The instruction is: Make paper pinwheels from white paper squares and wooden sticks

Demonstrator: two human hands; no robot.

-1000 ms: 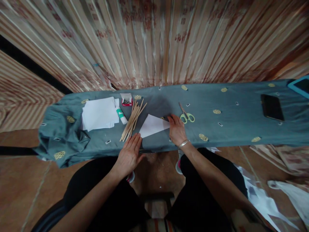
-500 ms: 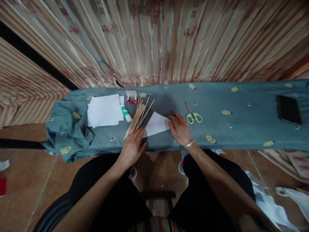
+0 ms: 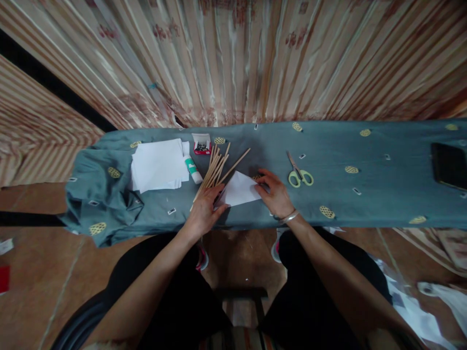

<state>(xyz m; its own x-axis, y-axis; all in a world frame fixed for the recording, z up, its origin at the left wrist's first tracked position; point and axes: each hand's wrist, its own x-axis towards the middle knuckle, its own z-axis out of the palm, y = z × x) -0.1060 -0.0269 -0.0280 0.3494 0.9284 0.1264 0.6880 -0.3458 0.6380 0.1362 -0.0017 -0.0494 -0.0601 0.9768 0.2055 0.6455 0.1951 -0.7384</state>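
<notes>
1. Your left hand (image 3: 204, 210) lies near the front edge of the desk (image 3: 383, 194), fingers stretched forward and loose, gripping nothing; the fingertips reach the near ends of the wooden sticks (image 3: 216, 169) and the left corner of the folded white paper (image 3: 239, 189).
2. Your right hand (image 3: 276, 193) rests palm down on the right end of that paper, fingers bent and pressing on it; it is not closed around anything. A bangle (image 3: 290, 217) sits on that wrist, at the desk's front edge.
3. The folded paper lies flat between your two hands, a little left of the desk's middle and close to its front edge, its point aimed toward the back.
4. The sticks lie in a loose bundle fanning from the front edge up toward the back, just left of the paper; one stick splays out to the right above the paper.
5. A glue stick (image 3: 192, 168) lies just left of the sticks, touching the stack of white sheets (image 3: 157, 164) that sits toward the desk's left end.
6. A small open box of staples (image 3: 202, 145) sits near the back edge, beside the tops of the sticks.
7. Green-handled scissors (image 3: 298, 171) lie just right of your right hand, apart from it.
8. A dark phone (image 3: 449, 166) lies at the far right end of the desk.
9. A grey-blue patterned cloth (image 3: 105, 204) covers the desk and bunches at its left front corner.
</notes>
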